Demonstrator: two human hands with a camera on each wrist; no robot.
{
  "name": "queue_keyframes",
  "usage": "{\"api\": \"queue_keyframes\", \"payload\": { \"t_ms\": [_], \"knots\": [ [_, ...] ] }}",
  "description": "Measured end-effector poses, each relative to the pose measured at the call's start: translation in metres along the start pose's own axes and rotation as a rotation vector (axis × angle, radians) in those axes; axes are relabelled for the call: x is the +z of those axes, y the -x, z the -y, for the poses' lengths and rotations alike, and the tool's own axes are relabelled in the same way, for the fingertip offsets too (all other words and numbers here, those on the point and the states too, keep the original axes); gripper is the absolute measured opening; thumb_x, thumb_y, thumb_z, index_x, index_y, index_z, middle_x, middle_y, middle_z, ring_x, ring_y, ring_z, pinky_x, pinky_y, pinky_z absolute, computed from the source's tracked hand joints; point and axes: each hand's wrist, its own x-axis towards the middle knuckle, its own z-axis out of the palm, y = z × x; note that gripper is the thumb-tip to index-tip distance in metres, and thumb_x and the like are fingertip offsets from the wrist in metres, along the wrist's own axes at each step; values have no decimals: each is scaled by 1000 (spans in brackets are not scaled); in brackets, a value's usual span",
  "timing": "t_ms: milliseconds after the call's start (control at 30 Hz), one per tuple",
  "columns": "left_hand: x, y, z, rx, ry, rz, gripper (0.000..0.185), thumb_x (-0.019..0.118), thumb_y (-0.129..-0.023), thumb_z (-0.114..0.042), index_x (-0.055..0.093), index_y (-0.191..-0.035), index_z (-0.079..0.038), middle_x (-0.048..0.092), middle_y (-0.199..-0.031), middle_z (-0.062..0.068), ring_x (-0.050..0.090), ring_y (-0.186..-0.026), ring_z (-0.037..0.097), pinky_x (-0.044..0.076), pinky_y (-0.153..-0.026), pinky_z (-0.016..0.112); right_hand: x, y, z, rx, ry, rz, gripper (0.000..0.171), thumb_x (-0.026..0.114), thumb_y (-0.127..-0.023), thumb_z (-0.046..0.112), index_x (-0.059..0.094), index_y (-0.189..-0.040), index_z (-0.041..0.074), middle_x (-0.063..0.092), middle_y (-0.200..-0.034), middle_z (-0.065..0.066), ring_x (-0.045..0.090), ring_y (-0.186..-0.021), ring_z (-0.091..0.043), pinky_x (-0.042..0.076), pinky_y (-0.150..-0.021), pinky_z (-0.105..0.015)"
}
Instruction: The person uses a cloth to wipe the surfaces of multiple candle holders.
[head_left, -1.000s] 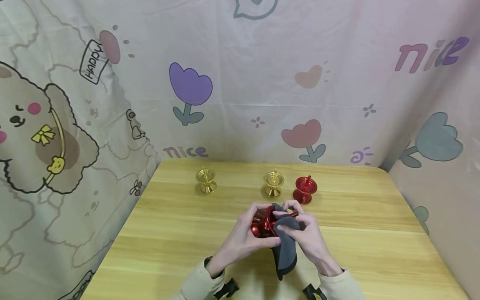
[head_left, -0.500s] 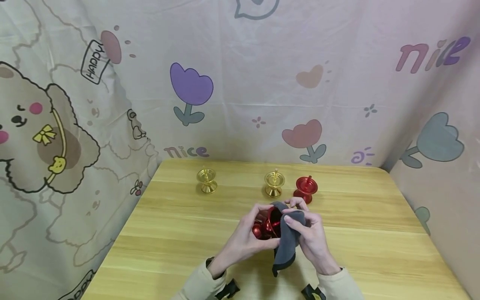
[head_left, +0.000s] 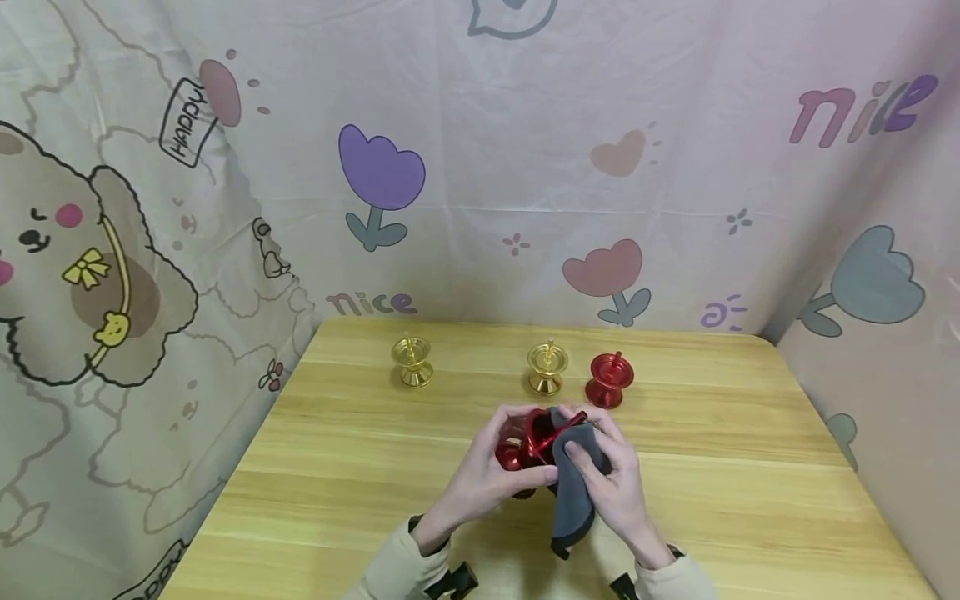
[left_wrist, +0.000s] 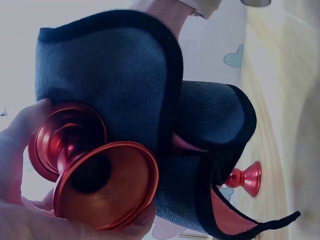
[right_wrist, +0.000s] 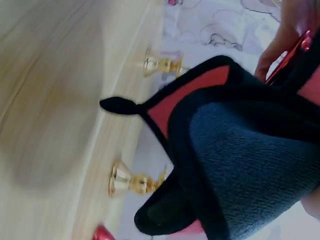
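Observation:
My left hand [head_left: 476, 475] grips a shiny red metal candle holder [head_left: 512, 457], tilted on its side with its dish toward the right. A thin red spike rises from the dish. In the left wrist view, thumb and fingers wrap the flared base [left_wrist: 117, 192]. My right hand [head_left: 617, 479] pinches a grey cloth [head_left: 574, 496] with black edging, held right at the dish rim. Its pinkish-red underside shows in the right wrist view, where the folded grey cloth [right_wrist: 250, 150] hides most of the holder.
A second red candle holder [head_left: 610, 377] stands behind my hands on the wooden table [head_left: 337, 467]. Beside it is a gold candle holder [head_left: 547, 367], with another gold candle holder [head_left: 412, 360] farther left. A printed curtain [head_left: 480, 167] hangs behind the table.
The cloth first slid rightward, then came back a little lower. The holder has turned slightly in my left hand, and its spike now shows above the cloth.

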Motion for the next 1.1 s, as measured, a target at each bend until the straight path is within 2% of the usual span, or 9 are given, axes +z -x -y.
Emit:
{"api": "queue_keyframes", "payload": {
  "t_ms": [133, 200, 333, 467, 600, 767, 967, 1033, 1100],
  "knots": [
    [-4, 1, 0, -14, -6, -27, 60, 82, -84, -16, 52, -136, -18, 64, -125, 12, 63, -100, 12, 58, -82, 27, -2, 2, -3, -149, 63, -20, 24, 73, -88, 0, 70, -110, -11, 70, -112, -16, 61, -119, -16, 48, -105, -21],
    [-5, 1, 1, -14, -11, -37, 60, 82, -84, -15, 53, -137, -16, 64, -126, 12, 63, -101, 12, 57, -84, 27, -3, 2, -4, -200, 44, -22, 30, 76, -88, 7, 69, -110, -12, 71, -109, -17, 61, -117, -18, 48, -104, -22],
    [-7, 1, 0, -3, -6, -52, 60, 81, -84, -11, 53, -137, -11, 64, -128, 15, 64, -102, 10, 56, -86, 26, -6, 0, -5, -310, 28, 25, 41, 79, -87, 18, 68, -111, -14, 70, -113, -21, 61, -120, -23, 47, -107, -24],
    [-8, 1, 0, 4, 31, -46, 59, 80, -84, -8, 53, -137, -8, 64, -130, 19, 65, -106, 10, 55, -90, 25, -7, -7, -4, -460, 68, 62, 39, 78, -89, 17, 68, -109, -15, 68, -109, -26, 61, -120, -29, 46, -111, -29],
    [-8, 0, 0, -10, 78, -15, 58, 80, -85, -12, 53, -136, -7, 63, -133, 20, 65, -109, 11, 54, -94, 25, -6, -15, -2, -543, 83, 60, 29, 72, -92, 9, 68, -105, -16, 66, -101, -29, 63, -115, -31, 49, -109, -30],
    [-6, -1, -1, -50, 171, 18, 58, 79, -87, -15, 53, -137, -2, 63, -132, 22, 66, -107, 10, 54, -94, 24, -7, -18, -2, -570, 61, 61, 22, 66, -94, 4, 66, -103, -17, 65, -98, -30, 63, -112, -31, 50, -108, -30],
    [0, -3, 3, -196, 443, 115, 55, 63, -99, -15, 40, -142, 12, 66, -124, 5, 67, -106, 9, 59, -89, 26, -10, -19, -5, -532, 9, 57, 19, 63, -94, -1, 66, -102, -18, 67, -99, -27, 65, -107, -30, 52, -105, -30],
    [2, -3, 4, -223, 471, 133, 54, 57, -103, -19, 37, -142, 12, 66, -125, 11, 68, -106, 11, 60, -89, 28, -12, -18, -8, -492, -3, 57, 19, 63, -94, -2, 66, -104, -17, 67, -100, -26, 65, -105, -29, 52, -104, -28],
    [3, -3, 5, -218, 411, 142, 55, 54, -104, -24, 37, -144, 11, 61, -131, 21, 67, -111, 15, 58, -93, 27, -13, -16, -11, -461, -9, 52, 18, 63, -94, -3, 66, -105, -17, 68, -102, -25, 65, -104, -28, 51, -104, -27]
  ]
}}
